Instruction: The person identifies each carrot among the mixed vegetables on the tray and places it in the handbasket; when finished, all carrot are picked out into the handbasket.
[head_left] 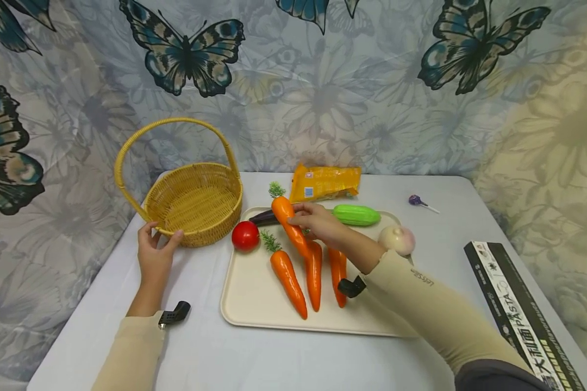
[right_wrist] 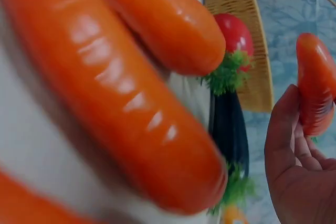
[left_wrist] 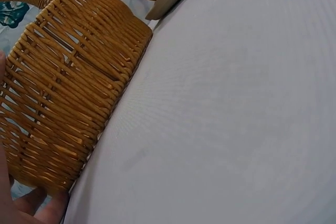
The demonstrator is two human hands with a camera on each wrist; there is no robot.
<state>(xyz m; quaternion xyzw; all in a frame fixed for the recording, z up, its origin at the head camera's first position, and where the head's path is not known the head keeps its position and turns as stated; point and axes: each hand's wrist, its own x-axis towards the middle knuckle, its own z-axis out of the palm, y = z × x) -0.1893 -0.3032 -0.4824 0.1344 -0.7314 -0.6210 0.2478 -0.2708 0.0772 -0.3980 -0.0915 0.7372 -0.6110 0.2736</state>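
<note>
My right hand (head_left: 320, 221) pinches an orange carrot (head_left: 293, 231) with a green tuft, raised over the cream tray (head_left: 254, 309). In the right wrist view the thumb and fingers grip that carrot (right_wrist: 314, 72). Under it on the tray lie three more carrots (head_left: 287, 282), with a dark eggplant (head_left: 263, 218) and a green ridged vegetable (head_left: 356, 215) behind. A red tomato (head_left: 245, 237) sits at the tray's left edge. My left hand (head_left: 155, 258) holds the near left side of a yellow wicker basket (head_left: 225, 228); its fingertips (left_wrist: 52, 208) are at the basket's base.
A white onion (head_left: 396, 240) sits at the tray's right side. Behind the tray lies a yellow packet (head_left: 325, 183). To the right are a lollipop (head_left: 417, 201) and a long black-and-white pasta box (head_left: 518, 315). A butterfly-print cloth (head_left: 323, 98) hangs behind the table.
</note>
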